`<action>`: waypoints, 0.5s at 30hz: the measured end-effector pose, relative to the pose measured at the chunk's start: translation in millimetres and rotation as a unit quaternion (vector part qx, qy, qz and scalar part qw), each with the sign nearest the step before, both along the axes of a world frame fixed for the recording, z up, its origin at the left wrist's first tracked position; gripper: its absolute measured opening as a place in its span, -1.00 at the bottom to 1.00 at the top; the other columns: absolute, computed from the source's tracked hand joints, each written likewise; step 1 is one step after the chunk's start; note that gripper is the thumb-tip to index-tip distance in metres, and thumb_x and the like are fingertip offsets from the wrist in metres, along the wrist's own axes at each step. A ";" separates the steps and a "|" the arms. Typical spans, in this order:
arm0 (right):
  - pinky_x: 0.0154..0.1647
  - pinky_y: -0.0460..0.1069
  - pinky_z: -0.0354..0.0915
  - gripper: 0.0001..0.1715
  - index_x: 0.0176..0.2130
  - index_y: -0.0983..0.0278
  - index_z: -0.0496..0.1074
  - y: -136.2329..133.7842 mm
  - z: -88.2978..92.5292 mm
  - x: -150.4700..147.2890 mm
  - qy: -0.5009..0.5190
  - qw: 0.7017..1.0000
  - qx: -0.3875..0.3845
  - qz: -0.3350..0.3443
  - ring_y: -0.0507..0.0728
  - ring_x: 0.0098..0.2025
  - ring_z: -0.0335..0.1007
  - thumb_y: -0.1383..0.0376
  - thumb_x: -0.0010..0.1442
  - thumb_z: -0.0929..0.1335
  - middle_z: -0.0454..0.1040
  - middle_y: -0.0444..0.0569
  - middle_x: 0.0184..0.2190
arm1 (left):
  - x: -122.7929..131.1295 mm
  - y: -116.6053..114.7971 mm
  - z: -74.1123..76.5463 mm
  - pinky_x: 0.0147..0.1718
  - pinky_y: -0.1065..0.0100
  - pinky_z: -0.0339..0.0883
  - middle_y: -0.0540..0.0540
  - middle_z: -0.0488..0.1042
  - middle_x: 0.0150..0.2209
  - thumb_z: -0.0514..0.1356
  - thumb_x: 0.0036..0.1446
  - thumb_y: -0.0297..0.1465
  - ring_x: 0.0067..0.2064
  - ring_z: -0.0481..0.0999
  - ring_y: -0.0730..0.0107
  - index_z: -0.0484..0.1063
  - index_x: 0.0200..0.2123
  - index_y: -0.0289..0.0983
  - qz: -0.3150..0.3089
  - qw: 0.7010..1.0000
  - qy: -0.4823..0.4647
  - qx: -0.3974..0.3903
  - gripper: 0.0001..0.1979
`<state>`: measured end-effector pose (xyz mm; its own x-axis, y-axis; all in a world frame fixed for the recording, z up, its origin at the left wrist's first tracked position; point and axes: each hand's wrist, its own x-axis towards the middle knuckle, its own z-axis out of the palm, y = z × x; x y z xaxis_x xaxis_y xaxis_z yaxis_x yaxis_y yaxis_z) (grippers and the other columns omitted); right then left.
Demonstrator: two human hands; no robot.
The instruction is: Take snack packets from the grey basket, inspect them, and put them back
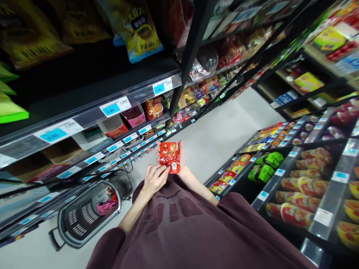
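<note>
A small shiny red snack packet (169, 154) with a white printed label near its bottom is held up in front of my chest. My right hand (182, 160) supports it from behind, its fingertips showing at the left edge and the thumb along the right edge. At the packet's lower left edge, the fingers of my left hand (157, 177) are bent and closed on it. The packet hides most of my right palm.
On the floor to the left, a dark shopping basket (84, 216) contains pink and red packages. Shelves with price tags (113, 107) and yellow snack bags (141, 30) run along the left. To the right, slanted racks carry cup noodles (304, 186) and green packs (265, 166). A pale aisle floor (221, 125) lies between.
</note>
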<state>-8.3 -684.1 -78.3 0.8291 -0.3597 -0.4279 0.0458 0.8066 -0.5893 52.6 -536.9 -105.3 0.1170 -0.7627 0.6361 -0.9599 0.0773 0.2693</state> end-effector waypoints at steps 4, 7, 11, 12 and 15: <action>-0.19 0.08 0.41 -0.28 0.02 0.23 0.38 5.3 -3.2 -1.0 -0.100 0.991 0.086 -0.007 0.16 -0.20 0.45 -0.23 0.15 0.24 0.51 0.04 -0.12 | 0.1 -0.8 -4.7 -0.17 0.18 0.37 -0.15 0.55 -0.18 0.18 0.12 -0.58 -0.14 0.49 0.21 0.43 0.01 -0.23 0.014 0.997 0.070 -0.010 -0.63; -0.14 0.08 0.40 -0.30 0.03 0.19 0.38 8.2 -6.4 -1.9 -0.114 0.991 0.073 -0.021 0.17 -0.13 0.44 -0.20 0.11 0.31 0.47 0.02 -0.01 | -2.8 -3.1 -8.3 -0.13 0.20 0.42 -0.15 0.53 -0.15 0.14 0.16 -0.57 -0.10 0.51 0.25 0.45 -0.03 -0.23 0.038 0.986 0.160 -0.032 -0.68; -0.08 0.06 0.38 -0.36 0.01 0.10 0.41 8.4 -12.1 -1.8 -0.101 0.995 0.010 -0.027 0.16 -0.07 0.43 -0.08 -0.01 0.45 0.47 -0.06 -0.02 | -6.0 -6.1 -8.7 -0.16 0.27 0.45 -0.13 0.55 -0.23 0.20 0.16 -0.47 -0.20 0.55 0.32 0.52 -0.19 -0.26 0.138 0.941 0.299 -0.076 -0.85; -0.05 0.05 0.37 -0.41 -0.01 0.08 0.42 8.5 -13.9 -1.5 -0.089 0.995 -0.001 -0.036 0.14 -0.07 0.43 0.01 -0.03 0.49 0.49 -0.09 -0.05 | -5.7 -6.7 -8.9 -0.17 0.28 0.45 -0.13 0.55 -0.25 0.22 0.15 -0.42 -0.22 0.56 0.31 0.53 -0.23 -0.27 0.170 0.922 0.339 -0.076 -0.88; 0.00 0.02 0.35 -0.58 -0.15 0.15 0.48 9.8 -19.9 -0.3 -0.037 0.996 -0.028 -0.077 0.09 -0.12 0.46 0.27 -0.06 0.53 0.54 -0.12 -0.15 | -2.4 -8.0 -13.6 -0.22 0.28 0.46 -0.15 0.58 -0.28 0.28 0.09 -0.30 -0.26 0.58 0.26 0.55 -0.31 -0.31 0.231 0.840 0.487 -0.059 -0.81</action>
<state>-8.6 -674.3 -98.2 0.7912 -0.5063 -0.3429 0.2108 0.7522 -0.6243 50.2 -544.8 -118.9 0.8918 -0.4318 0.1348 -0.2235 -0.1615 0.9612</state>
